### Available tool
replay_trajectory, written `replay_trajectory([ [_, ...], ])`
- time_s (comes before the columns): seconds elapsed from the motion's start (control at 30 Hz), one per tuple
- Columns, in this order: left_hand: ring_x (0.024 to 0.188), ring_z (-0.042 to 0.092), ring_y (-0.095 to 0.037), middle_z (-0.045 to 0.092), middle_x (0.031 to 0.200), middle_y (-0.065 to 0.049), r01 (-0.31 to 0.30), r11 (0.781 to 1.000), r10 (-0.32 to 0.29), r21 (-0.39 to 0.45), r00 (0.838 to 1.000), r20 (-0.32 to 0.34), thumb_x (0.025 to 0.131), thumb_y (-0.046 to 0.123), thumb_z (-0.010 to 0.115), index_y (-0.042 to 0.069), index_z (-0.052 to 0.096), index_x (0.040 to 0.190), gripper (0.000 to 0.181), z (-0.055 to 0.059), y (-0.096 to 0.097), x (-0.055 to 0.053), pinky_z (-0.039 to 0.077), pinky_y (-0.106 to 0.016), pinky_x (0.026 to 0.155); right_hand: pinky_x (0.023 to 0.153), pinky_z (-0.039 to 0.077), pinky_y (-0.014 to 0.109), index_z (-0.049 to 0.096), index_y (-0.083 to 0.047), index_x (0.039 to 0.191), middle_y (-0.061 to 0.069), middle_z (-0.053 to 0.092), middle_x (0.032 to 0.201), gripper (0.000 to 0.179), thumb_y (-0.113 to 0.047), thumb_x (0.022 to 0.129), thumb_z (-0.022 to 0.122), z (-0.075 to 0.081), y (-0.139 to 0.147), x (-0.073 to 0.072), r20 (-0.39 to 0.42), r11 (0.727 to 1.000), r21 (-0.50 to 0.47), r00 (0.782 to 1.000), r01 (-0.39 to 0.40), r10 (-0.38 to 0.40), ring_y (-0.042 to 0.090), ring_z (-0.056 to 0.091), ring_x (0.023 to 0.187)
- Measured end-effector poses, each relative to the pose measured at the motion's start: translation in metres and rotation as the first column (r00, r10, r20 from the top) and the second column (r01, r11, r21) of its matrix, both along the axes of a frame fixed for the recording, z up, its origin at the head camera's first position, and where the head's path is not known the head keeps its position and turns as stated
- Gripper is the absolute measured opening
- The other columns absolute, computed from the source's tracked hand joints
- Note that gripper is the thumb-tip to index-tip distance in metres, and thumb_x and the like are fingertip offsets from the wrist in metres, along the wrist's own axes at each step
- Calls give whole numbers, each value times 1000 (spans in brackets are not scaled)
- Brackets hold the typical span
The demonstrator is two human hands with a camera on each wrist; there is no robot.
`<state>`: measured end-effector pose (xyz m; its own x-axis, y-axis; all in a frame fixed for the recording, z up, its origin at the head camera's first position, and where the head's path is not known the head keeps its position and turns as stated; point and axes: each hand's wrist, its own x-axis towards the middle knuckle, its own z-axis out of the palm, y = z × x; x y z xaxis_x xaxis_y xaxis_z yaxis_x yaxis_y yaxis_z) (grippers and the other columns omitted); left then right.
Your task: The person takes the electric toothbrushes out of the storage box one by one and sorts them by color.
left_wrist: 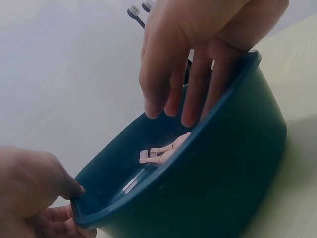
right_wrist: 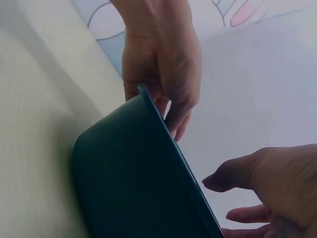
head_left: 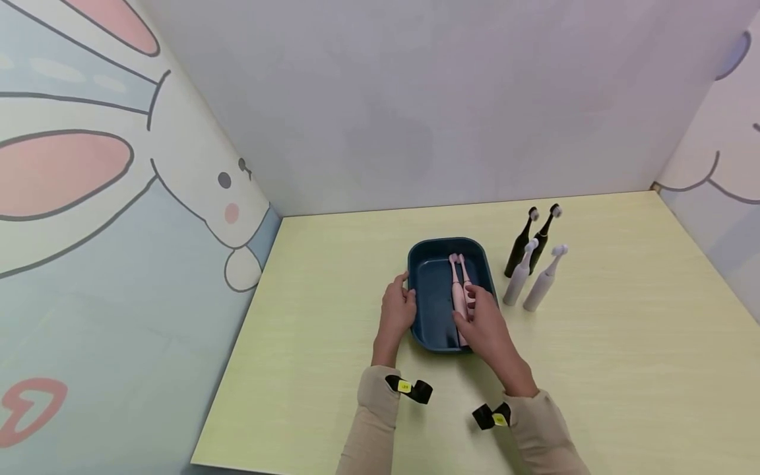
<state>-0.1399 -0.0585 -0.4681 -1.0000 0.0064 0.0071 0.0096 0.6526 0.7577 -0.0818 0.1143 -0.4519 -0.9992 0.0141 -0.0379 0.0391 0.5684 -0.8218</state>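
Two pink electric toothbrushes [head_left: 457, 293] lie side by side in a dark blue plastic basin [head_left: 431, 343], heads toward its far end. My left hand [head_left: 398, 307] grips the basin's left rim; the left wrist view shows its thumb over the edge and fingers outside. Over the right side of the basin, my right hand [head_left: 487, 326] reaches down above the toothbrush handles. Its thumb and fingers are apart, and the left wrist view shows the fingers [left_wrist: 195, 91] hanging loosely with nothing visible between them. Part of the handles is hidden under this hand in the head view.
Right of the basin, two black electric toothbrushes [head_left: 518, 251] stand upright behind two white electric toothbrushes [head_left: 539, 290]. All rest on a pale yellow table [head_left: 320, 297]. A plain wall [head_left: 415, 119] borders the back, and a wall with a rabbit drawing [head_left: 196, 178] borders the left.
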Motion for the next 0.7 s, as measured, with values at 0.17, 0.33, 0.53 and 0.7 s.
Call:
replay_trajectory([
  [0.17,74,50,-16,54,88,-7,-2,1000,2,2,1000,-3,97,10,52,8,49,138,41,1,1,0,43,-30,68,89,48,49,29,4,143,27,48,131,65,-20,91,61,-1,-1,-6,53,996,81,998,-28,24,36,56,111],
  [0.33,74,50,-16,54,88,-8,2,1000,-2,-4,1000,-10,97,10,52,7,49,138,41,2,1,-1,43,-30,68,87,47,49,33,4,140,24,53,124,62,-21,91,61,-4,-3,-12,62,989,144,998,-37,29,32,57,100],
  [0.53,74,50,-16,54,88,-7,4,1000,-4,-5,1000,-12,97,10,52,7,49,137,41,3,1,0,43,-30,68,76,48,45,37,2,137,19,56,109,59,-22,89,63,-6,-7,-20,56,983,182,998,-25,15,26,56,84],
  [0.7,74,51,-16,55,88,-7,6,1000,-6,-3,1000,-15,97,10,52,7,49,138,41,4,2,1,43,-30,68,72,48,42,37,2,135,17,56,104,57,-21,90,62,-8,-9,-25,51,981,193,999,-28,19,26,57,82],
])
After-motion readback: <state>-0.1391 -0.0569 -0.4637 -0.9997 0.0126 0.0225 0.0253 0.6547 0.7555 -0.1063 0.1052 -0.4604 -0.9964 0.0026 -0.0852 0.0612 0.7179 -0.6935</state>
